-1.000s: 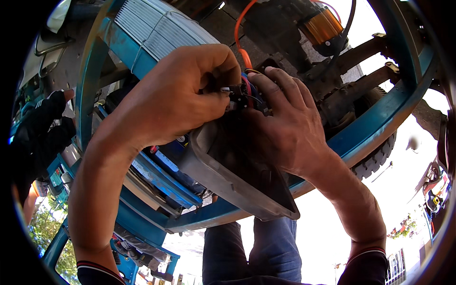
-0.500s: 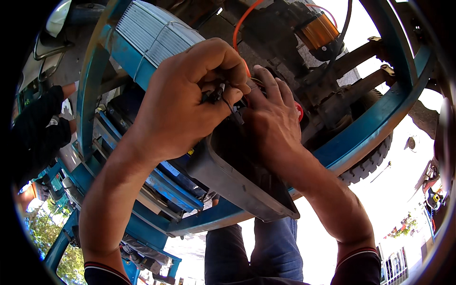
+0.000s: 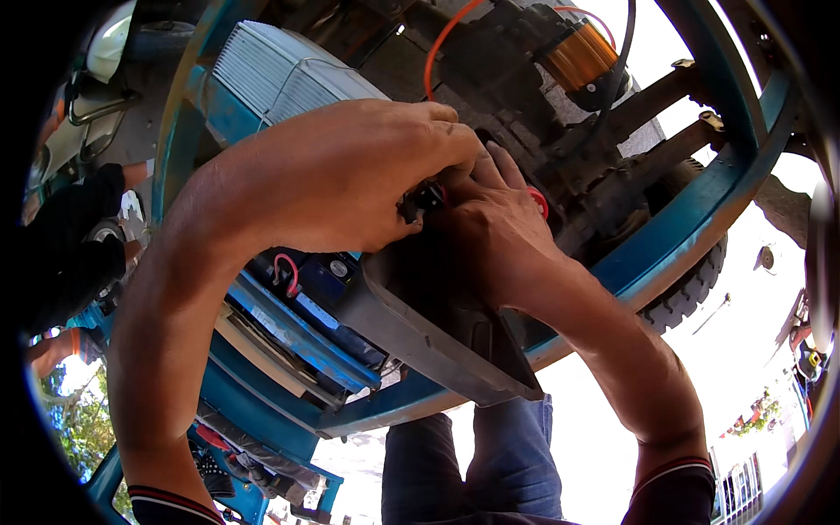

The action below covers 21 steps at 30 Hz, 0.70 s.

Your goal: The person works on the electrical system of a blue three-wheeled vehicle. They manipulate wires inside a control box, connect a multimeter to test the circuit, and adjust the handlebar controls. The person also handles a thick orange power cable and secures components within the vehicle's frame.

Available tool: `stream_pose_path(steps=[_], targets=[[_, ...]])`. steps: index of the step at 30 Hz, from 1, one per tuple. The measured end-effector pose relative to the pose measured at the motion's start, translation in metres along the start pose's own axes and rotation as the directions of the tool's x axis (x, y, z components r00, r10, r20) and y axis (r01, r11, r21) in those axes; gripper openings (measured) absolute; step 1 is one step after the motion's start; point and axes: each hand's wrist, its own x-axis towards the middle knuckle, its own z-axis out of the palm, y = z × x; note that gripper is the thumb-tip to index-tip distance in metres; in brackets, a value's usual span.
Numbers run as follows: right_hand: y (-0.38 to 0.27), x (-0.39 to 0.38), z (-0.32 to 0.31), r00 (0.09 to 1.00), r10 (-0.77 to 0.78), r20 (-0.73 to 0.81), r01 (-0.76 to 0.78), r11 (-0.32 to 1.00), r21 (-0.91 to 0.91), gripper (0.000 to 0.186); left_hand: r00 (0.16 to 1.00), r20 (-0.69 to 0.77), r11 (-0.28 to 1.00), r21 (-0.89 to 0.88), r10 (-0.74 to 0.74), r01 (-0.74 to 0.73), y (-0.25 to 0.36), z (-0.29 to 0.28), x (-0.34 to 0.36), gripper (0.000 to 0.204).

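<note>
My left hand (image 3: 394, 175) is curled, thumb low and fingers over the top, round a small black connector (image 3: 429, 198). My right hand (image 3: 499, 219) is bent beside it, fingers touching or overlapping my left fingers; what they hold is hidden. A red round part (image 3: 540, 201) shows behind my right fingers. Below both hands an open dark plastic housing (image 3: 437, 359) slants toward me. To its left are dark batteries (image 3: 337, 268) with a pink cable (image 3: 291, 278). Beyond my hands sit a pale ribbed block (image 3: 280, 74) and an orange hose (image 3: 435, 57).
A curved teal frame (image 3: 665, 219) surrounds the work, with a copper-coloured motor (image 3: 577, 57), black cable and tyre (image 3: 682, 289) at right. At far left another person's dark-trousered legs (image 3: 70, 227) are near. My jeans-clad legs (image 3: 472, 464) are below the frame.
My left wrist has swung up and leftward, turning the hand flatter across the connector and uncovering more batteries. My right hand has shifted slightly, its fingers more bent toward my left hand.
</note>
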Motion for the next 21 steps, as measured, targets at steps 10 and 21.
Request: stream_pose_path(steps=[10, 21], targets=[[0.042, -0.011, -0.036, 0.821, 0.514, -0.250, 0.129, 0.258, 0.957, 0.026, 0.995, -0.038, 0.995, 0.014, 0.096, -0.095, -0.010, 0.000, -0.015, 0.035], [0.024, 0.006, -0.041, 0.849, 0.493, -0.190, 0.174, 0.080, 0.982, 0.026, 0.944, -0.326, 0.998, -0.039, -0.051, 0.040, -0.013, 0.020, 0.002, 0.046]])
